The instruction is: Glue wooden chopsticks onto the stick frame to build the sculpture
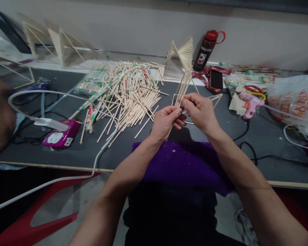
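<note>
Above the purple cloth (179, 164), my left hand (166, 121) and my right hand (198, 111) meet at a structure of thin wooden sticks (184, 83). The fingers of my left hand are closed round its lower end. My right hand pinches the same sticks just to the right, thumb and forefinger together. The structure tilts up and away from me, and my hands hide part of it. Behind it stands a twisted, fan-like stick model (182, 56). A big pile of loose sticks (135, 99) lies to the left of my hands.
At the right are a pink glue gun (252, 104), a phone (216, 79) and a plastic bag (294, 97). A dark bottle (206, 49) stands behind. A purple power adapter (63, 135) with a white cable lies left, near another person's head (1, 116). Stick frames (60, 48) stand back left.
</note>
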`<state>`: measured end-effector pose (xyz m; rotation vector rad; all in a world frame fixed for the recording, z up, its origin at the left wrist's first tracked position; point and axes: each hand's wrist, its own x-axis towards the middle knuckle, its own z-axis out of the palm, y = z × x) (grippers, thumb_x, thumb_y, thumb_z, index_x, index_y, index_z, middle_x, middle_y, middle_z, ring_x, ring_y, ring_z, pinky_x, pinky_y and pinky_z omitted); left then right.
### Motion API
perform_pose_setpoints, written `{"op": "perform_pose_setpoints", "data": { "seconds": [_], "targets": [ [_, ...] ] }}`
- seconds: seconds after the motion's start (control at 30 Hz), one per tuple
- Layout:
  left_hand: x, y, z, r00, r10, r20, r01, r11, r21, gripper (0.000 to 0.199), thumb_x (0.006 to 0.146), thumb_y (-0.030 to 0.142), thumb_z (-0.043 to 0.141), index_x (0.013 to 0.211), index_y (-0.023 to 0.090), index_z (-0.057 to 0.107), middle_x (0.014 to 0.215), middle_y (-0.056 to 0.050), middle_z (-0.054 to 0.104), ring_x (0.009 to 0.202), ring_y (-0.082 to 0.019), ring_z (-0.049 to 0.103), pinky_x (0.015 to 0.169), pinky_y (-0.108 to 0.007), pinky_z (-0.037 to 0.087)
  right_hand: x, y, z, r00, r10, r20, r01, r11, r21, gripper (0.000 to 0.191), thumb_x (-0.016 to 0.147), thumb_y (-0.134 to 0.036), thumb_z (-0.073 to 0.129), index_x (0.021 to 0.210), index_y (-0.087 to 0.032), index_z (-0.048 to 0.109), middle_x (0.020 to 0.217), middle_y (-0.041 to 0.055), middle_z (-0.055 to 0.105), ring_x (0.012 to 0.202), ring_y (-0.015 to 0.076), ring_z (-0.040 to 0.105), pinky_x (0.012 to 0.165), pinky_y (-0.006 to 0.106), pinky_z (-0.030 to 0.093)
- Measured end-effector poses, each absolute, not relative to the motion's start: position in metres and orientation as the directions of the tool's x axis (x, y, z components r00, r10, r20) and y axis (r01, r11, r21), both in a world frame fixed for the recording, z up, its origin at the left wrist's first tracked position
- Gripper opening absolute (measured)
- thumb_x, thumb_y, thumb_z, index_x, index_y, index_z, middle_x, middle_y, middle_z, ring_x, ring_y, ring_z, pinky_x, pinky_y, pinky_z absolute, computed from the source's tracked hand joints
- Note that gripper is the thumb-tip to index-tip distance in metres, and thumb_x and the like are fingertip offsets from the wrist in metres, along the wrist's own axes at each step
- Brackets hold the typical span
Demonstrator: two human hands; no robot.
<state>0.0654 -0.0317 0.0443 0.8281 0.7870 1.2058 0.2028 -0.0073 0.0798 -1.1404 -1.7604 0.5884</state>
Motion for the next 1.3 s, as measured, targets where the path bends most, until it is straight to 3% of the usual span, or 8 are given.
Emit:
{"op": "perform_pose_setpoints", "data": {
  "seconds": [0.27, 0.53, 0.7, 0.8, 0.93, 1.03, 1.13, 1.3],
  "targets": [
    [0.071, -0.031, 0.036, 0.197, 0.979, -0.049, -0.487, 0.141, 0.862, 0.03, 0.08, 0.041, 0.079, 0.085, 0.015, 0.064, 0.059, 0.004, 0.068, 0.047, -0.008, 0.065, 0.04, -0.015, 0.046, 0.196, -0.006, 0.064, -0.134, 0.809, 0.572, 0.65, 0.508, -0.566, 0.023, 0.094, -0.025, 0.044, 0.082, -0.019, 0.063, 0.086, 0.0096, 0.067, 0.083, 0.0208, 0.061, 0.081, 0.036, 0.045],
    [0.066, -0.031, 0.043, 0.365, 0.92, -0.141, -0.5, 0.322, 0.804, 0.021, 0.087, 0.033, 0.075, 0.089, 0.014, 0.065, 0.063, 0.002, 0.071, 0.046, -0.009, 0.066, 0.037, -0.015, 0.045, 0.203, -0.003, 0.071, -0.154, 0.911, 0.383, 0.441, 0.41, -0.798, 0.018, 0.087, -0.02, 0.047, 0.071, -0.02, 0.056, 0.068, 0.0018, 0.059, 0.066, 0.0141, 0.055, 0.067, 0.029, 0.043],
    [0.053, -0.022, 0.049, 0.262, 0.953, -0.155, -0.596, 0.286, 0.75, 0.015, 0.095, 0.029, 0.064, 0.092, 0.015, 0.068, 0.059, 0.005, 0.067, 0.039, -0.003, 0.056, 0.033, -0.012, 0.034, 0.211, -0.006, 0.077, -0.099, 0.85, 0.517, 0.544, 0.481, -0.687, 0.017, 0.084, -0.018, 0.048, 0.072, -0.02, 0.06, 0.074, 0.0033, 0.063, 0.07, 0.0148, 0.055, 0.071, 0.03, 0.042],
    [0.045, -0.014, 0.052, 0.096, 0.98, -0.174, -0.659, 0.194, 0.727, 0.014, 0.096, 0.028, 0.062, 0.094, 0.015, 0.067, 0.059, 0.006, 0.066, 0.04, 0.0, 0.055, 0.035, -0.01, 0.033, 0.213, -0.011, 0.079, -0.188, 0.857, 0.48, 0.557, 0.495, -0.666, 0.02, 0.084, -0.018, 0.047, 0.067, -0.019, 0.058, 0.066, 0.002, 0.057, 0.063, 0.014, 0.05, 0.065, 0.029, 0.038],
    [0.041, -0.01, 0.051, 0.069, 0.984, -0.162, -0.632, 0.169, 0.756, 0.015, 0.096, 0.029, 0.062, 0.097, 0.015, 0.067, 0.061, 0.007, 0.065, 0.042, 0.0, 0.055, 0.037, -0.011, 0.035, 0.21, -0.017, 0.077, -0.402, 0.857, 0.324, 0.64, 0.515, -0.57, 0.028, 0.083, -0.018, 0.051, 0.055, -0.018, 0.046, 0.056, 0.0002, 0.045, 0.053, 0.0111, 0.036, 0.057, 0.03, 0.026],
    [0.043, -0.012, 0.049, 0.102, 0.988, -0.114, -0.58, 0.152, 0.8, 0.015, 0.095, 0.03, 0.063, 0.096, 0.016, 0.068, 0.063, 0.006, 0.066, 0.044, -0.001, 0.056, 0.039, -0.013, 0.037, 0.214, -0.024, 0.081, -0.538, 0.806, 0.245, 0.633, 0.579, -0.514, 0.013, 0.078, -0.014, 0.061, 0.066, -0.017, 0.063, 0.069, 0.0012, 0.057, 0.056, 0.0102, 0.042, 0.058, 0.029, 0.03],
    [0.047, -0.017, 0.046, 0.156, 0.985, -0.078, -0.51, 0.148, 0.848, 0.018, 0.091, 0.035, 0.068, 0.095, 0.017, 0.069, 0.065, 0.005, 0.067, 0.046, -0.003, 0.058, 0.041, -0.014, 0.039, 0.227, -0.03, 0.101, -0.491, 0.782, 0.384, 0.535, 0.618, -0.576, 0.01, 0.082, -0.014, 0.067, 0.085, -0.02, 0.075, 0.082, 0.002, 0.068, 0.064, 0.0115, 0.053, 0.062, 0.028, 0.038],
    [0.054, -0.024, 0.044, 0.293, 0.955, -0.047, -0.436, 0.177, 0.882, 0.022, 0.085, 0.039, 0.075, 0.092, 0.018, 0.073, 0.065, 0.003, 0.069, 0.046, -0.005, 0.06, 0.04, -0.016, 0.039, 0.246, -0.019, 0.141, -0.2, 0.768, 0.608, 0.548, 0.603, -0.58, 0.013, 0.089, -0.016, 0.068, 0.089, -0.021, 0.079, 0.072, 0.0008, 0.069, 0.061, 0.0123, 0.058, 0.06, 0.028, 0.042]
  ]
}}
